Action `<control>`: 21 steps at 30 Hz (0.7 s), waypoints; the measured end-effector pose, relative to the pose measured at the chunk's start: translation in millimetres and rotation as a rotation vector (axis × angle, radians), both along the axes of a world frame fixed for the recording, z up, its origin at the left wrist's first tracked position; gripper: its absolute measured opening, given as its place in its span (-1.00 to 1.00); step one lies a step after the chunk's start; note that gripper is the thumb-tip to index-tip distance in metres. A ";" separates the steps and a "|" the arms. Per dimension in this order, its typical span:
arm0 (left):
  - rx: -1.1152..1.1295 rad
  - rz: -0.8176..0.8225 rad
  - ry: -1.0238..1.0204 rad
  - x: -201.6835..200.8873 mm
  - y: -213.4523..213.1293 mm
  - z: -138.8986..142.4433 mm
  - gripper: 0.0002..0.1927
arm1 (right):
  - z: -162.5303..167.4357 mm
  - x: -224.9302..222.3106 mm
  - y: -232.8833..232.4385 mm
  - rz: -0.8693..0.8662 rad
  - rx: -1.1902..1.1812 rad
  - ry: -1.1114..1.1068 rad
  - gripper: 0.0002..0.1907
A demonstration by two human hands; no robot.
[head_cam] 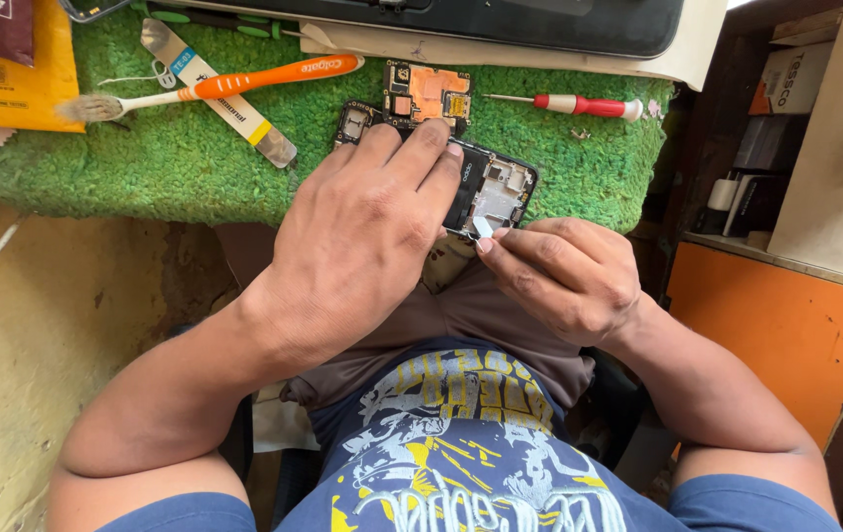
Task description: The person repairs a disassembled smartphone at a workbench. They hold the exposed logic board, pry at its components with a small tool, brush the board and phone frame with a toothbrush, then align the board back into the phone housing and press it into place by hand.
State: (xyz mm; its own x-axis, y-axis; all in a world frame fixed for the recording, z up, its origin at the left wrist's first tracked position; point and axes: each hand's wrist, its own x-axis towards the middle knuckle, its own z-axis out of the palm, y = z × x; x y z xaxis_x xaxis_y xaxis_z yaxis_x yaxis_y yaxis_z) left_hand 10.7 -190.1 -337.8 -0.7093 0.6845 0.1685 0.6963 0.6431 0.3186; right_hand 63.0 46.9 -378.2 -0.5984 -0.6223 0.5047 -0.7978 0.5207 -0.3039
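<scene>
An opened black phone with its back off lies at the near edge of a green fuzzy mat. My left hand covers most of the phone from the left and presses it down. My right hand pinches a small thin white pry piece whose tip touches the phone's near edge. Just beyond the phone sit a circuit board with an orange patch and a smaller dark board piece.
On the mat lie a toothbrush with an orange handle, a flat metal opening tool and a red-handled screwdriver. A dark device rests at the back. A yellow packet is at left, an orange cabinet at right.
</scene>
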 end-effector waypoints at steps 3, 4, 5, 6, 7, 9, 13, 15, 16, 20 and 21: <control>-0.002 -0.003 -0.009 -0.3 -0.7 0.5 -0.62 | 1.3 -1.5 1.0 -0.007 0.007 -0.003 -0.74; -0.001 -0.005 -0.014 -0.1 -1.0 0.6 -0.61 | 1.7 -2.0 1.2 -0.017 0.005 -0.006 -0.75; 0.000 -0.005 -0.008 -0.2 -0.8 0.7 -0.62 | 2.3 -2.5 1.7 -0.015 0.014 -0.011 -0.75; 0.001 -0.003 -0.001 -0.4 -0.7 0.5 -0.62 | 2.8 -3.1 2.0 -0.011 0.023 -0.015 -0.74; 0.002 -0.004 0.005 -0.4 -0.6 0.5 -0.63 | 3.4 -3.3 2.3 -0.009 0.033 -0.020 -0.73; 0.006 -0.006 0.005 -0.4 -1.1 0.6 -0.62 | 4.5 -3.8 2.5 0.008 0.040 -0.021 -0.71; -0.012 -0.002 0.004 -0.6 -0.3 0.3 -0.63 | 6.0 -4.6 2.8 0.029 0.039 -0.023 -0.72; -0.003 0.002 0.007 -0.2 -0.9 0.2 -0.63 | 5.8 -5.9 3.2 0.017 0.049 -0.004 -0.72; 0.002 0.001 0.007 0.1 -0.7 0.1 -0.63 | 5.7 -6.6 3.3 0.009 0.055 0.005 -0.72; -0.005 0.002 0.002 -0.8 -0.6 0.0 -0.62 | 5.6 -9.5 4.3 0.031 0.035 0.005 -0.73; -0.005 0.002 0.001 -0.6 -1.0 0.2 -0.62 | 5.8 -9.8 4.3 0.036 0.033 0.006 -0.73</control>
